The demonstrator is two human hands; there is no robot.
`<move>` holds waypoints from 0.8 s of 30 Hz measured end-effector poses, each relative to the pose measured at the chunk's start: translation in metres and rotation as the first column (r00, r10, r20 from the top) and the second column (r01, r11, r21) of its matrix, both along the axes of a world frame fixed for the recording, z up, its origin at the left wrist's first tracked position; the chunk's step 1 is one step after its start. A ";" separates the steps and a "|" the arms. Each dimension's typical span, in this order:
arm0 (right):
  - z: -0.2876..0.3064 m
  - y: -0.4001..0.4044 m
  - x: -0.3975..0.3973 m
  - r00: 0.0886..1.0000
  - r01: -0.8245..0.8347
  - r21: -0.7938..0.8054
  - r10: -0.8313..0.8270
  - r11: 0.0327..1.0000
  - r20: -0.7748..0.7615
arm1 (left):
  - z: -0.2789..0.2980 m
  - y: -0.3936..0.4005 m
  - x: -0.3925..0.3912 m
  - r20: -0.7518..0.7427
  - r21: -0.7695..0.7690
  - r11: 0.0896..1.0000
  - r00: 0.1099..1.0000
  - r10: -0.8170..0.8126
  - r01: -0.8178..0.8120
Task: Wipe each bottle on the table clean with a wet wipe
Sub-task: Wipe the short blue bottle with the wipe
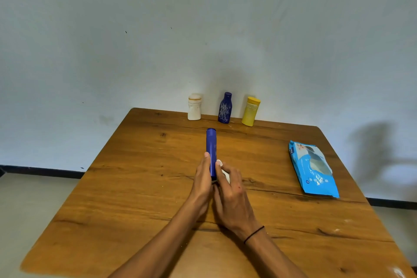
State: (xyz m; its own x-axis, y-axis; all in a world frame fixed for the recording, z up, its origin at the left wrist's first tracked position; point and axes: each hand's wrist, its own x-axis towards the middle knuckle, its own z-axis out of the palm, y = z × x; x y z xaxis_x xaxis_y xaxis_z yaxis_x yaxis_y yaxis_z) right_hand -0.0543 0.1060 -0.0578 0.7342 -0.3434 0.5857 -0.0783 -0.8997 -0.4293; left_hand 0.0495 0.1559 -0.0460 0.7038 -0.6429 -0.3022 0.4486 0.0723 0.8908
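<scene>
Table (135, 198) of brown wood stands against pale wall (203, 18), bearing bottles.

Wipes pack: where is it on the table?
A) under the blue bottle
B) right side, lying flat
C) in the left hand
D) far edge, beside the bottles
B: the blue wipes pack lies flat on the table's right side, apart from both hands.

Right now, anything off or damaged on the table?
Nothing spilled or tipped. The white bottle, patterned blue bottle and yellow bottle stand upright at the far edge, looking scuffed or grimy. The wipes pack lies flat. Both hands hold the blue tube.
</scene>
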 end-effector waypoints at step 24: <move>0.050 -0.040 0.037 0.985 0.123 -0.075 -0.113 0.989 0.127 | -0.010 0.008 -0.010 -0.089 -0.195 0.978 0.991 -0.099 0.080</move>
